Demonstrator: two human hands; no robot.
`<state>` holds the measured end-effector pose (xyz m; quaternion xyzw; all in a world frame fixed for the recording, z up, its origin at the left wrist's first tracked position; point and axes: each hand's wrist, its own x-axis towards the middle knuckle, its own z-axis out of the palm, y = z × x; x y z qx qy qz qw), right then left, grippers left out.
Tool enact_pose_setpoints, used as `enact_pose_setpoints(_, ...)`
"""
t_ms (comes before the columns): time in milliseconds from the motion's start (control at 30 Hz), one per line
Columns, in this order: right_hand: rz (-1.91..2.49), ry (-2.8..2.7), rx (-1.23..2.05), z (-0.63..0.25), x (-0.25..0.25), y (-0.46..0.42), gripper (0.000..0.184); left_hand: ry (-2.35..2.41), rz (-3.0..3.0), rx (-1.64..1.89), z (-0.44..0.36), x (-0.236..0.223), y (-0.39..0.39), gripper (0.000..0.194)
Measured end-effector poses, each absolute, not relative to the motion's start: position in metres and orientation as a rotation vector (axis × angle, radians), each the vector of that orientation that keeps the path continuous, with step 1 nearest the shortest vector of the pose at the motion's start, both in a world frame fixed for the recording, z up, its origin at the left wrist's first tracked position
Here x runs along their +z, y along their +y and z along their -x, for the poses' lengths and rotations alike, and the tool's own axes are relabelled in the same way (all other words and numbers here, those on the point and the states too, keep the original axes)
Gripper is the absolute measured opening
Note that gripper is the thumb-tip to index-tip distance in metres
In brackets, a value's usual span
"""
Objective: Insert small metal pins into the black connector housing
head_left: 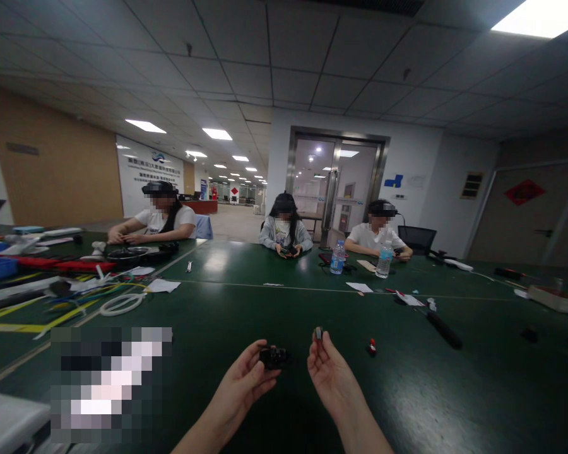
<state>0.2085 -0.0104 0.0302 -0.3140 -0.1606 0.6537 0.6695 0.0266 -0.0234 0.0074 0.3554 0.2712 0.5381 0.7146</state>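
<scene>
This is an office, I'd say: ceiling panel lights (pixel 216 134), glass doors (pixel 312 173), a lettered wall sign (pixel 154 169). 3 people (pixel 284 232) sit across the green tabletop (pixel 246 309).

Gadget (pixel 273 358) in left hand (pixel 247 373), over table (pixel 208 325). From gadget: small piece (pixel 319 335) right, in right hand (pixel 330 367); tool (pixel 445 330) farther right; coil (pixel 123 311) left; bottle (pixel 337 260) behind, rightward.

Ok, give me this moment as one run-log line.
left hand: holds small black blocky part | right hand: pinches small silvery piece | dark green table: small red-and-dark object beyond right hand's right side
</scene>
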Motion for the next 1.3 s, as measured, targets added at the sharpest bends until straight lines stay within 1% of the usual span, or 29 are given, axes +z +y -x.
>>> enact_pose_setpoints(300, 0.699, -0.381, 1.451, -0.207, 0.028, -0.010, 0.018, 0.575, -0.801, 1.205, -0.028, 0.010, -0.025, 0.047)
enact_pose_setpoints(567, 0.638, -0.314, 1.495, -0.206, 0.031, -0.012, 0.018, 0.587, -0.799, 1.198, -0.028, 0.010, -0.025, 0.053)
enact_pose_setpoints(733, 0.689, -0.389, 1.464, -0.205, 0.033, -0.013, 0.021, 0.593, -0.807, 1.181, -0.028, 0.012, -0.026, 0.048)
enact_pose_setpoints(833, 0.795, -0.537, 1.374, -0.203, 0.036, -0.016, 0.030, 0.601, -0.820, 1.186, -0.029, 0.013, -0.027, 0.047)
enact_pose_setpoints(933, 0.933, -0.832, 1.192, -0.198, 0.040, -0.022, 0.039, 0.619, -0.837, 1.177, -0.029, 0.013, -0.027, 0.047)
enact_pose_setpoints(967, 0.977, -0.981, 1.116, -0.195, 0.041, -0.025, 0.039, 0.622, -0.846, 1.173, -0.030, 0.012, -0.027, 0.047)
enact_pose_setpoints(1067, 1.072, -1.435, 0.884, -0.187, 0.044, -0.034, 0.024, 0.617, -0.867, 1.173, -0.030, 0.008, -0.025, 0.048)
enact_pose_setpoints(1133, 1.108, -1.684, 0.751, -0.183, 0.046, -0.039, 0.019, 0.604, -0.869, 1.191, -0.031, 0.005, -0.024, 0.048)
enact_pose_setpoints(1200, 1.146, -1.811, 0.661, -0.181, 0.047, -0.042, 0.019, 0.597, -0.858, 1.213, -0.031, 0.003, -0.023, 0.048)
enact_pose_setpoints(1300, 1.195, -1.847, 0.606, -0.180, 0.047, -0.042, 0.022, 0.607, -0.835, 1.228, -0.032, 0.003, -0.023, 0.048)
